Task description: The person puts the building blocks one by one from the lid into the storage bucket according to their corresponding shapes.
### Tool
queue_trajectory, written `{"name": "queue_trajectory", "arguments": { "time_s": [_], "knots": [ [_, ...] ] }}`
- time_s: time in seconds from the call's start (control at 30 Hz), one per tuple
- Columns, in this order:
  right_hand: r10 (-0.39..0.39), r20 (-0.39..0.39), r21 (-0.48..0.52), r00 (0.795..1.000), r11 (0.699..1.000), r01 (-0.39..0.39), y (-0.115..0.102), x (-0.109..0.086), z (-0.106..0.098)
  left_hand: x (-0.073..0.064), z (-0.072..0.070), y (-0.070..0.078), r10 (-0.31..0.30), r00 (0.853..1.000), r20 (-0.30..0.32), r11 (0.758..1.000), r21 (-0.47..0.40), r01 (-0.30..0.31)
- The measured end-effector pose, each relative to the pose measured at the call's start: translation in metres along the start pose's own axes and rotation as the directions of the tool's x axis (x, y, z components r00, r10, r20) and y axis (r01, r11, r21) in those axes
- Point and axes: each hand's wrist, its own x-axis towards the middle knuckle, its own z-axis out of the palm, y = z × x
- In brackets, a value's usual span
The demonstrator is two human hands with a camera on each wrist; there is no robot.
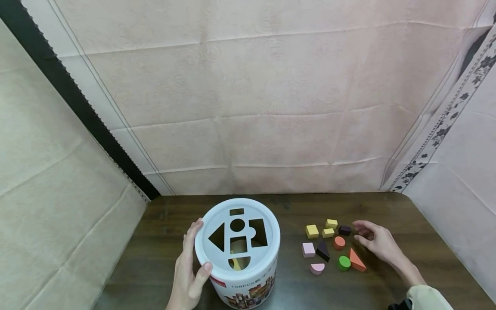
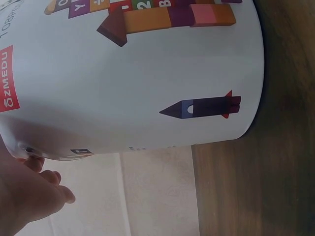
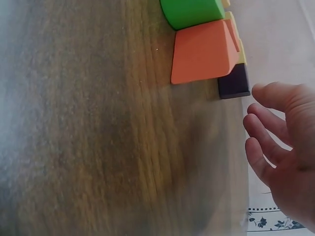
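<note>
A white shape-sorter bucket [image 1: 248,284] with a pale blue lid [image 1: 221,269] stands on the table. My left hand [image 1: 187,271] grips its left side, thumb at the lid's near rim and fingers around the edge. In the left wrist view the fingers [image 2: 49,177] curl by the rim of the printed bucket [image 2: 98,88]. At the right, my right hand [image 1: 377,242] hovers with loosely bent fingers beside a dark block [image 1: 344,230], holding nothing. The right wrist view shows the fingertips close to that dark block [image 3: 234,82], near an orange triangular block [image 3: 202,54].
Left of the right hand lie yellow blocks [image 1: 311,231], a pink cube [image 1: 308,250], a pink half-round [image 1: 317,269], a dark triangle [image 1: 323,251], a red-orange cylinder [image 1: 339,243] and a green cylinder [image 1: 343,263]. Cloth walls [image 1: 271,107] border the wooden table [image 1: 170,215]. Something yellow shows through the lid's holes.
</note>
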Motion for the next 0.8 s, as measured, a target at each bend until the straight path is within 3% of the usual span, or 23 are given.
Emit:
{"name": "queue_trajectory", "arguments": {
  "time_s": [0.57,0.8],
  "knots": [
    [0.072,0.045,-0.012,0.996,0.997,-0.071,0.004,0.008,0.011,0.001,0.0,0.002,-0.01,1.0,-0.002,1.0,0.01,0.01],
    [0.065,0.061,-0.021,0.996,0.998,-0.063,0.008,0.01,0.015,0.001,0.0,0.002,-0.015,1.0,-0.002,1.0,0.014,0.015]
  ]
}}
